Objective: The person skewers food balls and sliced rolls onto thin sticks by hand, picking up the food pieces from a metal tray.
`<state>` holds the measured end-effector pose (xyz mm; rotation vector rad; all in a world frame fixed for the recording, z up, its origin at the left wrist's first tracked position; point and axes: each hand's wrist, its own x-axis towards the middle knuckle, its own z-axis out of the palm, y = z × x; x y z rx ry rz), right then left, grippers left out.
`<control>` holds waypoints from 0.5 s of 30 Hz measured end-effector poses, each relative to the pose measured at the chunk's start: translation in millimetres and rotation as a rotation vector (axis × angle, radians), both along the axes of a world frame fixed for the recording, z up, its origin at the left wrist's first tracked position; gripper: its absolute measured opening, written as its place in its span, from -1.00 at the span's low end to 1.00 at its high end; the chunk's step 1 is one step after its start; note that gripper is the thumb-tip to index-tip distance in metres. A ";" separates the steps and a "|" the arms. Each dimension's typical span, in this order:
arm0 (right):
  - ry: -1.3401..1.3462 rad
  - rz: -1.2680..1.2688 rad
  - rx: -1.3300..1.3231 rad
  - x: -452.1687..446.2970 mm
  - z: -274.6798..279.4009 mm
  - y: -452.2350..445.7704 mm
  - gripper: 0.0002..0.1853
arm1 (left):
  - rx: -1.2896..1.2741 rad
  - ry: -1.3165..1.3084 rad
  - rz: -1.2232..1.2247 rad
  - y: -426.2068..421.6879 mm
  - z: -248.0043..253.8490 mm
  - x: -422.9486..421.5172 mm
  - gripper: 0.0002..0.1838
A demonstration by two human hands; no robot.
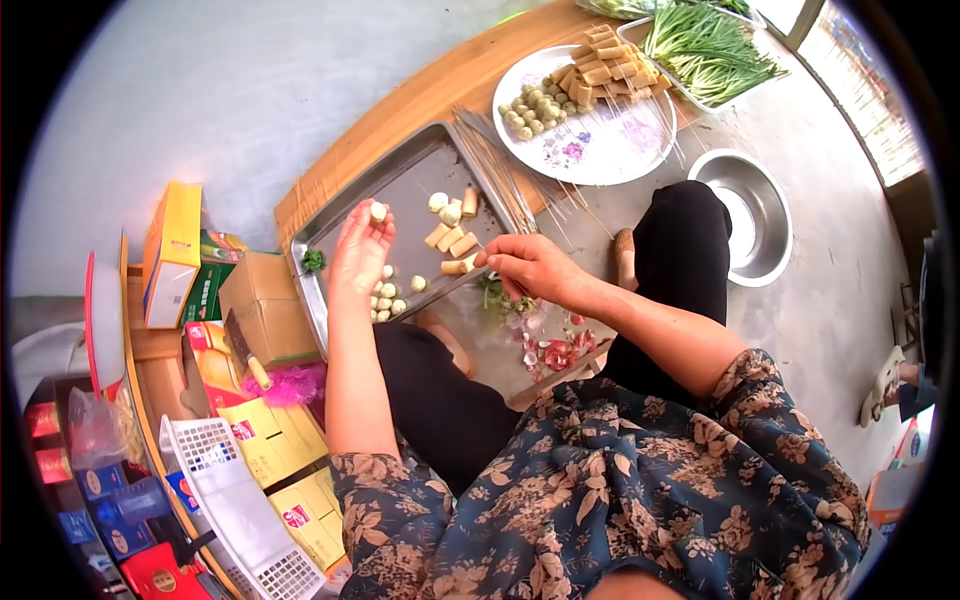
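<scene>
Raised over the left part of a metal tray (400, 185), my left hand (363, 245) holds a pale ball (378, 212) at its fingertips. My right hand (520, 265) is pinched at the tray's right side, closed on a thin skewer whose far end is hard to see. Beside its fingertips is a tan roll (458, 267). More rolls (450, 238) and a few pale balls (438, 202) lie in the middle of the tray. Several other balls (388, 290) sit near my left wrist.
A round white plate (600, 160) with skewered rolls and balls stands beyond loose skewers (495, 165). Green vegetables (705, 50) are at the top right, above a steel basin (745, 215). Boxes (270, 300) and a knife (245, 350) lie left. Another person's foot (885, 385) shows at right.
</scene>
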<state>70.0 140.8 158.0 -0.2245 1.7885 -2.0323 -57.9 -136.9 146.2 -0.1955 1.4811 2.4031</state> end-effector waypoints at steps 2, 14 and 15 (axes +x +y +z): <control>-0.001 0.013 -0.002 6.3 -0.6 -0.6 -0.74 | 0.156 0.009 0.103 -4.1 -2.7 7.2 -0.81; -0.002 0.107 -0.026 43.9 3.6 -18.5 -0.79 | 0.270 0.012 0.216 5.1 -27.4 29.2 -0.82; -0.005 0.113 -0.024 44.5 -1.6 -19.0 -0.79 | 0.254 0.026 0.213 4.4 -27.6 29.1 -0.82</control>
